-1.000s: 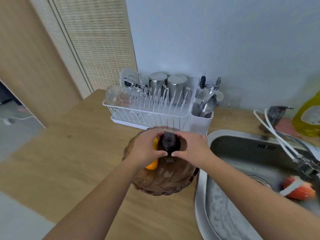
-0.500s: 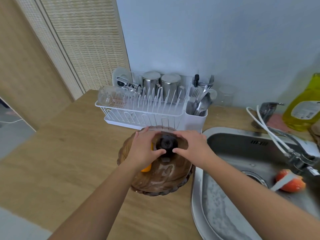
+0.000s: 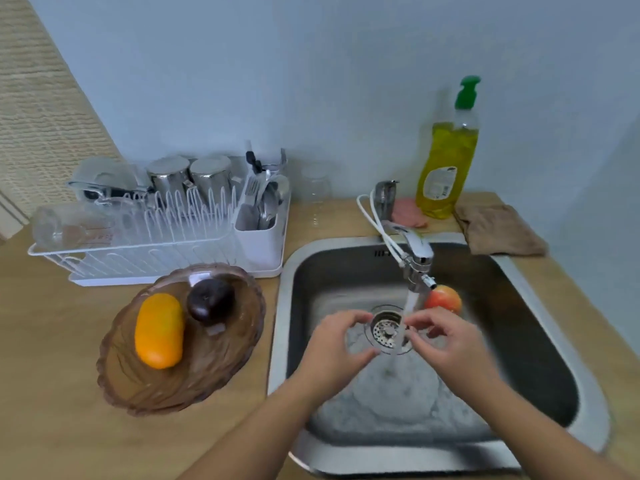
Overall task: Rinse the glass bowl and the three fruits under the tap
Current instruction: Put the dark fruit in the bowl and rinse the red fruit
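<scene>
The brown glass bowl (image 3: pixel 145 386) sits on the wooden counter left of the sink. In it lie an orange fruit (image 3: pixel 159 330) and a dark plum (image 3: pixel 210 300), side by side. A red apple (image 3: pixel 445 297) rests in the sink (image 3: pixel 540 306) behind the running tap (image 3: pixel 415 258). My left hand (image 3: pixel 334 348) and my right hand (image 3: pixel 445 344) hover over the drain, fingers curled and apart, holding nothing. Water streams down between them, by my right fingertips.
A white dish rack (image 3: pixel 156 237) with cups, glasses and cutlery stands behind the bowl. A yellow soap bottle (image 3: pixel 448 161), a pink sponge (image 3: pixel 408 213) and a brown cloth (image 3: pixel 498 230) lie behind the sink. A clear glass (image 3: pixel 316 192) stands by the wall.
Both hands let go of the dark plum, leaving it in the bowl, and moved right over the sink drain. The view has swung right toward the sink.
</scene>
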Available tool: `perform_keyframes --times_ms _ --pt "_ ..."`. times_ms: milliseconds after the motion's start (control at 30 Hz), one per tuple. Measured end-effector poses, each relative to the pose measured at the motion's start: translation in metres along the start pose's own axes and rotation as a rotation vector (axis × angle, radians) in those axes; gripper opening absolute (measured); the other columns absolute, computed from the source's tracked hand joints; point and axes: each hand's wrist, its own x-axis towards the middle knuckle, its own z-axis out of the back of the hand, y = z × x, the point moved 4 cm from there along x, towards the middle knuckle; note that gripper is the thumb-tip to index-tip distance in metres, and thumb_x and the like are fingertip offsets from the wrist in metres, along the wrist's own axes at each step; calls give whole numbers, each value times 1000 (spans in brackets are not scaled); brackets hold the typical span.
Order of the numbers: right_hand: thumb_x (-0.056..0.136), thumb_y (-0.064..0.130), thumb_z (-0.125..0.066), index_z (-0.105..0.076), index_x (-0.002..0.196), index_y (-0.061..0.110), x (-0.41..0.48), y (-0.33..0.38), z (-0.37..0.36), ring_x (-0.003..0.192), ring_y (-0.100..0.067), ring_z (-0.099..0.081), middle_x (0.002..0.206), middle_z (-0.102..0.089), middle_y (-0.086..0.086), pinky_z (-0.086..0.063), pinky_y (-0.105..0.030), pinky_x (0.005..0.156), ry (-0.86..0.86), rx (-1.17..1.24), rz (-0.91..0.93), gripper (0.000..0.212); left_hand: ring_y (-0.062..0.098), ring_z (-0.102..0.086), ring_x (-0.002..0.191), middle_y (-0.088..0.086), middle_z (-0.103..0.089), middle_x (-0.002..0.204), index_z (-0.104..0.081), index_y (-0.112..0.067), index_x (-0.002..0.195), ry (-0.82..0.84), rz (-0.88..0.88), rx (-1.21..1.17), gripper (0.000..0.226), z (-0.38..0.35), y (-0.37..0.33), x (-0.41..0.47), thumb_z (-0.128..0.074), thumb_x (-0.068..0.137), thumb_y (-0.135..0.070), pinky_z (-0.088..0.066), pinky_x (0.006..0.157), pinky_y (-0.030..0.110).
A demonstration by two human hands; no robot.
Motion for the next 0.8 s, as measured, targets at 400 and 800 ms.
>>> perform_keyframes --times_ms 400,800 --pt "81 19 -72 -56 122 27 29 -134 28 111 -11 -53 122 -54 7 -45 -27 96 142 -125 -447 45 11 -52 115 -7 -55 120 -50 -23 134 360 72 68 62 -119 25 116 -76 77 -20 -39 92 20" --pt "80 12 -73 -35 141 29 82 -182 -3 126 -25 -45 143 -36 -6 -40 -35 102 19 -29 -629 74 11 -56 107 1 -55 128 -50 -16 136 315 52 -118 58 -158 30 190 -71 82 -7 -44 72 2"
